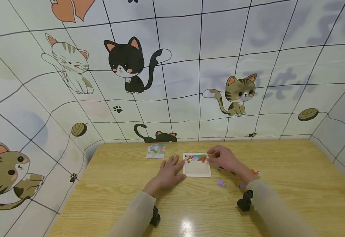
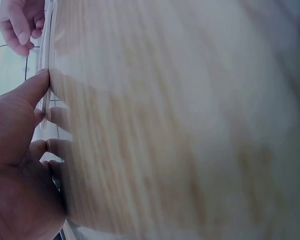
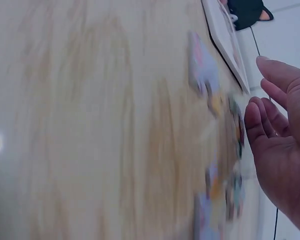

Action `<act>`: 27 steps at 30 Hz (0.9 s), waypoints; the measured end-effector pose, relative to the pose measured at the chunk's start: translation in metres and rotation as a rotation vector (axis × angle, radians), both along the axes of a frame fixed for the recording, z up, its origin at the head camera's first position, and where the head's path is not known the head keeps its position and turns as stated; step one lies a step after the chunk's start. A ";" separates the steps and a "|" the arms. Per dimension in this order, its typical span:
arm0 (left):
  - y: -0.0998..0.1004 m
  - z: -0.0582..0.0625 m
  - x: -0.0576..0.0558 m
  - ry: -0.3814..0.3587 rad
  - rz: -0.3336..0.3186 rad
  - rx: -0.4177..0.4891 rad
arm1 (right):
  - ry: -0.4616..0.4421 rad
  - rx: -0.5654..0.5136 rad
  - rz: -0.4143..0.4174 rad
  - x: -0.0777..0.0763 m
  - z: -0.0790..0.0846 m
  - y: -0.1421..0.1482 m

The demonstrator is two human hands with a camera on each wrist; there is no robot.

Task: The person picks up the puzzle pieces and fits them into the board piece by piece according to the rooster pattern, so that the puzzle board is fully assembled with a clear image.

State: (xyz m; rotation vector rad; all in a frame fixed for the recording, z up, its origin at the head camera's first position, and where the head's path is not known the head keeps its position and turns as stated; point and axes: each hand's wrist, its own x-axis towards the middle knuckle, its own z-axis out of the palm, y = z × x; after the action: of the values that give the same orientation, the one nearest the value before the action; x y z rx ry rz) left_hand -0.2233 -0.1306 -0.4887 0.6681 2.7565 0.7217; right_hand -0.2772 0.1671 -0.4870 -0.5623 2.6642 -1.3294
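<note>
A white-framed puzzle tray (image 1: 197, 175) lies on the table, with a strip of colourful puzzle pieces (image 1: 196, 158) along its far side. My left hand (image 1: 168, 172) rests on the table with fingers spread, its thumb and a fingertip at the tray's left edge. At the tray's far right corner is my right hand (image 1: 225, 158), thumb and index finger apart over the frame. The right wrist view shows no piece between the loosely bent fingers of that hand. Loose puzzle pieces (image 1: 221, 182) lie to the right of the tray, some partly hidden beneath the right forearm.
A square picture card (image 1: 156, 151) lies behind the left hand, near the far edge of the wooden table (image 1: 113, 184). A cloth wall (image 1: 184, 82) printed with cats and a grid rises directly behind the table.
</note>
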 end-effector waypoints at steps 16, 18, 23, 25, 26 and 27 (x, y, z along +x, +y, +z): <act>-0.002 -0.003 -0.001 0.010 0.003 -0.009 | -0.003 0.127 0.062 0.017 0.013 0.052; -0.003 -0.003 -0.002 0.010 0.003 -0.010 | -0.019 0.139 0.075 0.019 0.012 0.053; -0.002 -0.003 -0.002 0.005 -0.002 0.000 | -0.059 0.132 0.089 0.019 0.007 0.055; -0.001 -0.003 -0.002 0.003 -0.003 0.001 | -0.063 0.127 0.091 0.019 0.006 0.056; 0.000 -0.003 -0.001 0.002 -0.004 0.002 | -0.062 0.126 0.096 0.019 0.005 0.057; 0.000 -0.002 -0.001 0.004 -0.005 0.005 | -0.059 0.126 0.095 0.018 0.005 0.058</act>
State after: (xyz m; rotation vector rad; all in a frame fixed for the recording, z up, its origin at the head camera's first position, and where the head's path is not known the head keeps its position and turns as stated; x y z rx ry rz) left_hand -0.2246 -0.1304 -0.4911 0.6783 2.7559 0.7276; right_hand -0.2587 0.2249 -0.4823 -0.6158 2.6156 -1.1258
